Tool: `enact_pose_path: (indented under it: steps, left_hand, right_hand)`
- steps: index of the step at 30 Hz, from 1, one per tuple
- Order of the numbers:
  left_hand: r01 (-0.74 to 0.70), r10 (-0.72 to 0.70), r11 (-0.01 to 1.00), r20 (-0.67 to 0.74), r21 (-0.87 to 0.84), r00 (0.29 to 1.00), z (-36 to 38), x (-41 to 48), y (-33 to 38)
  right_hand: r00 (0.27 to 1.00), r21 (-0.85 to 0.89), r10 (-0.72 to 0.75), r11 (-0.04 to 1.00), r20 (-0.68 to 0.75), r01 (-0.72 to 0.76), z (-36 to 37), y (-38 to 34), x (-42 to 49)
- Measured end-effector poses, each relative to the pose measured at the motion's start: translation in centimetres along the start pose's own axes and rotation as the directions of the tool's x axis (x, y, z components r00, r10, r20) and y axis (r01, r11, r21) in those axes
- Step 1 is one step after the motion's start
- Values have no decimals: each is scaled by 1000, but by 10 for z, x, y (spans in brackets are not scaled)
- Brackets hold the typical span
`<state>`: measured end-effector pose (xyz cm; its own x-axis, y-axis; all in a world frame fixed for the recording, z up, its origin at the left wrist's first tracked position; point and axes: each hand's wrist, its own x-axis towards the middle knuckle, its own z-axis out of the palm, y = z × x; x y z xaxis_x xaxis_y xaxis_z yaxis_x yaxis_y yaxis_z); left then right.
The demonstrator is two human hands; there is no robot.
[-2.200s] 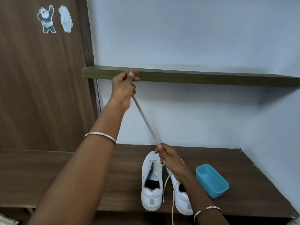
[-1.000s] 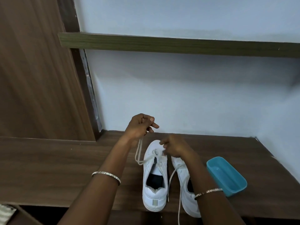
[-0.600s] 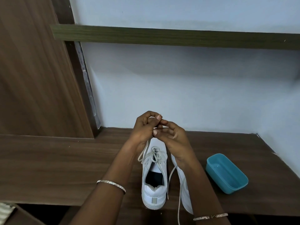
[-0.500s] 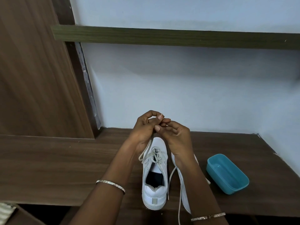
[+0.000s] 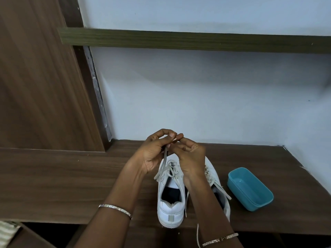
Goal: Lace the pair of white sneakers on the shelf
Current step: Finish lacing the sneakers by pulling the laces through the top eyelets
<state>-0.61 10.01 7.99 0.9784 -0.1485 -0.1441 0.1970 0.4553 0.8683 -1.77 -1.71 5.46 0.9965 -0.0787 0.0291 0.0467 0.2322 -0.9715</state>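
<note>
Two white sneakers stand side by side on the brown shelf (image 5: 53,176), heels toward me. The left sneaker (image 5: 170,199) has a white lace (image 5: 164,160) threaded through its upper eyelets. Above its toe, my left hand (image 5: 154,153) and my right hand (image 5: 189,156) meet fingertip to fingertip, both pinching the lace's end, which runs down to the eyelets. The right sneaker (image 5: 215,178) is mostly hidden behind my right forearm; its loose lace (image 5: 198,233) hangs over the shelf's front edge.
A teal plastic tub (image 5: 250,188) sits on the shelf right of the sneakers. An upper shelf (image 5: 197,41) crosses the pale wall above. A brown wood panel (image 5: 35,86) closes the left side.
My left hand pulled the lace high and taut, then came down. Both hands now meet above the left sneaker's toe, pinching the lace end; in the last half second they barely moved.
</note>
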Motion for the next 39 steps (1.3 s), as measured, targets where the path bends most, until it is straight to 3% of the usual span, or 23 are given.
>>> enact_pose_path:
  steps: [2, 6, 8, 11, 13, 15, 17, 19, 21, 25, 29, 30, 33, 37, 39]
  left_hand:
    - [-22, 22, 1000, -23, -5, 999, 1, -2, 1]
    - [-61, 61, 998, -31, -16, 998, 5, -3, -2]
    - [-95, 91, 993, -60, -67, 994, 0, 0, 0]
    - [-208, 175, 970, -232, -125, 957, -22, 3, 15]
    - [-268, 273, 961, -405, 71, 873, -44, 3, 25]
    - [-215, 367, 918, -505, 334, 782, -67, 4, 25]
    - [-133, 387, 872, -500, 470, 774, -79, 4, 18]
    - [-47, 357, 821, -447, 569, 820, -74, 2, 5]
    - [36, 296, 775, -412, 631, 862, -60, 0, -11]
    - [110, 248, 697, -381, 709, 891, -42, 2, -56]
    - [198, 258, 410, -322, 890, 911, -34, -1, -86]
    - [203, 255, 369, -308, 907, 916, -33, -2, -94]
    - [205, 275, 384, -324, 900, 906, -34, -2, -108]
    - [160, 350, 368, -296, 916, 889, -36, 4, -122]
    - [150, 384, 361, -293, 921, 876, -35, 6, -125]
  right_hand:
    - [998, 68, 53, 996, 19, -54, 2, 0, -1]
    - [995, 3, 58, 998, -75, -58, -3, 0, 4]
    - [994, 58, 92, 994, -60, -88, -9, -4, 9]
    - [982, 157, 90, 985, -165, -64, -30, -23, 25]
    - [960, 263, 121, 963, -252, -52, -51, -44, 39]
    - [953, 447, 157, 894, -260, -25, -73, -63, 54]
    - [946, 500, 163, 866, -280, -1, -87, -77, 62]
    - [938, 253, 131, 966, -322, -48, -92, -82, 63]
    - [951, -70, 94, 990, -294, -120, -90, -71, 61]
    - [987, -441, 135, 883, -88, -160, -78, -31, 43]
    - [996, -751, 48, 660, 70, 21, -62, 25, 33]
    - [996, -804, 53, 594, 75, 28, -59, 38, 33]
    - [991, -871, 88, 488, 104, 48, -55, 59, 33]
    - [988, -891, 66, 444, 137, 94, -51, 80, 38]
    - [995, -871, -10, 482, 104, 96, -51, 89, 38]
